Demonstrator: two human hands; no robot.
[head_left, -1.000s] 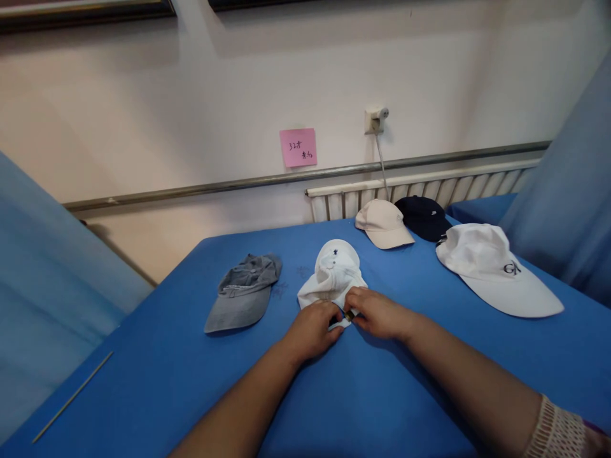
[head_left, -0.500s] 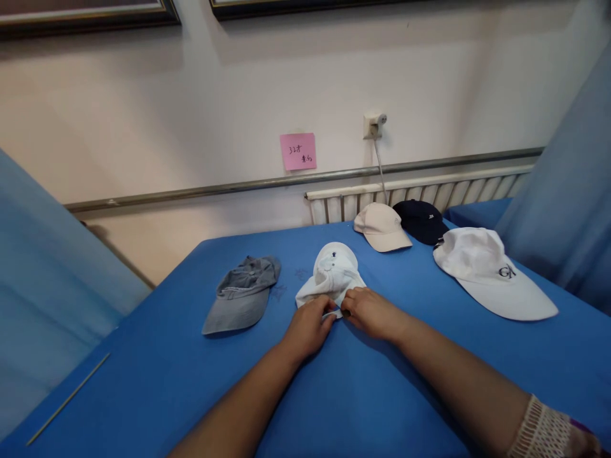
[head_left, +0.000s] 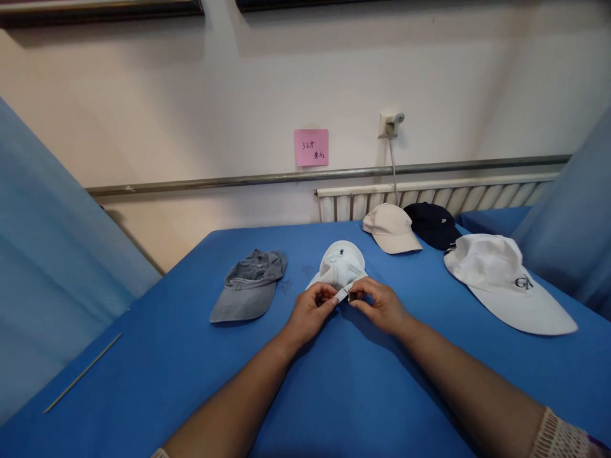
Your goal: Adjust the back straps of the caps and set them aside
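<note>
A white cap (head_left: 340, 266) lies in the middle of the blue table (head_left: 358, 394) with its back toward me. My left hand (head_left: 310, 313) pinches the cap's rear strap from the left. On the other side, my right hand (head_left: 379, 305) is closed on the same strap, holding a small brass buckle between its fingers. Both hands lift the back edge of the cap a little off the cloth.
A grey cap (head_left: 249, 286) lies to the left. A beige cap (head_left: 390, 227), a dark navy cap (head_left: 433, 224) and a large white visor cap (head_left: 506, 277) lie at the back right. Blue curtains hang on both sides. A thin stick (head_left: 81, 374) lies near the left edge.
Both hands have drawn the strap up and toward me, so the cap's back is raised. The buckle now shows in my right fingers. The view has shifted slightly.
</note>
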